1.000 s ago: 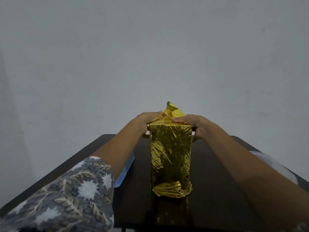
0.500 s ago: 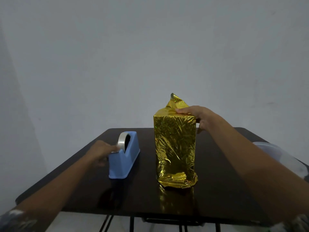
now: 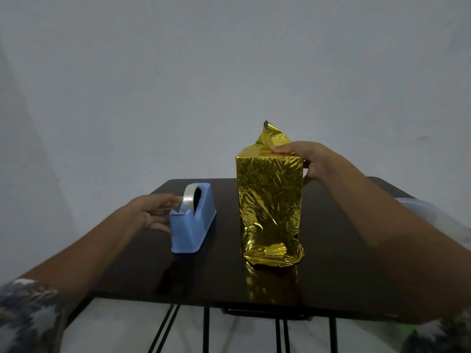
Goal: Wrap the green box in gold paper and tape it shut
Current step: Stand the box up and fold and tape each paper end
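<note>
My left hand (image 3: 153,212) hopped from the tall gold-foil-wrapped box (image 3: 270,200) to the blue plastic tape dispenser (image 3: 193,225), fingers loose and empty. My right hand (image 3: 305,159) still presses the top fold (image 3: 272,140) flat, so I reckon taping's next.

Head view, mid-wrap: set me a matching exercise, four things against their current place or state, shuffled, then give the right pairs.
Things:
1. gold-wrapped box
2. tape dispenser
3. left hand
4. right hand

Places or states:
A. blue, on the table to the left of the box
B. presses flat on the box's top
C. stands upright, with a loose flap poking up
D. stretched out to the tape roll

Pairs: 1-C; 2-A; 3-D; 4-B.
</note>
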### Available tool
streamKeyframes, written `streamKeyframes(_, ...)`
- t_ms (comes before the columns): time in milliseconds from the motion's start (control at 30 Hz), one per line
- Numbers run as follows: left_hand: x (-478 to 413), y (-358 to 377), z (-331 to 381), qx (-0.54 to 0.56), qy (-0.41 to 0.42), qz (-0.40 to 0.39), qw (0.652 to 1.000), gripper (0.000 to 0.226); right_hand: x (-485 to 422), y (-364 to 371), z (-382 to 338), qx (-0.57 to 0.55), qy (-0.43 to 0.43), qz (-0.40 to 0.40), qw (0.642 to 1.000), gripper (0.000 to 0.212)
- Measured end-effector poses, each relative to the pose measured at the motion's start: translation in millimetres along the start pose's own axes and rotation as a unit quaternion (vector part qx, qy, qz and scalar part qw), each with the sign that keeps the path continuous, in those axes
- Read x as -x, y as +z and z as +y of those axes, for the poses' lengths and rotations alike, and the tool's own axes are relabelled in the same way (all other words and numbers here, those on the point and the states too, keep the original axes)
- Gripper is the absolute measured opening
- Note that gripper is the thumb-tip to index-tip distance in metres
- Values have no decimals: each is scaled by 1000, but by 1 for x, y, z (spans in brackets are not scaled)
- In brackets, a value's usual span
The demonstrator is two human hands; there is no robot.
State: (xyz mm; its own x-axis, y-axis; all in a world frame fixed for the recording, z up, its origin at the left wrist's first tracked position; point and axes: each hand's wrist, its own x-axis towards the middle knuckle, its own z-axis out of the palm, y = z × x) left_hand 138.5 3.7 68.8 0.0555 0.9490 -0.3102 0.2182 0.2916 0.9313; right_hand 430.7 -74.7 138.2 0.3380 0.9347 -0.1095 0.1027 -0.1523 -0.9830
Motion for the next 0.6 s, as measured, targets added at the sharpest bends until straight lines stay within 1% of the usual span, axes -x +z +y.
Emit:
streamKeyframes(67, 0, -2, -5, 37, 25, 4, 999, 4, 1, 0, 0, -21, -10, 0, 1000, 23)
streamKeyframes(133, 0, -4, -8, 77, 54, 8, 996, 6, 2, 1, 1, -30, -12, 0, 999, 21)
streamKeyframes(233, -1, -4, -17, 122, 85, 9, 989, 4, 3, 3, 1, -21, -15, 6, 1000, 20)
streamKeyframes(400, 4, 5, -31, 183, 131, 38, 974, 5, 6, 3, 2, -1, -9, 7, 1000, 22)
streamKeyframes(533, 7, 14, -38, 218, 142, 56, 964, 5, 9, 4, 1, -3, -10, 11, 1000, 21)
streamKeyframes(600, 5, 19, -44, 236, 134, 69, 960, 13, 9, 5, 1, -3, -9, 8, 1000, 21)
